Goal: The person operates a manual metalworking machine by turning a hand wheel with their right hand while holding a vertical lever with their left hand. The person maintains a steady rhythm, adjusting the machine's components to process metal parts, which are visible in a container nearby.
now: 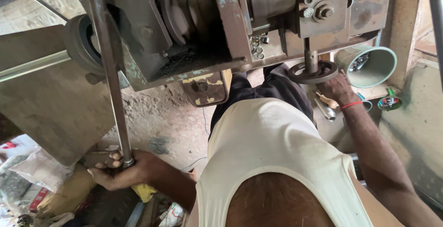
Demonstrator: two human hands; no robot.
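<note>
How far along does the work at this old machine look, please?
Done: the metal rod is in place, running from the machine to the floor. In hand: the left hand grips the rod's lower end and the right hand is on the small handwheel. Left: cannot tell; loose small parts sit on the machine's ledge.

Soft daylight, sharp focus, wide-angle edge distortion.
</note>
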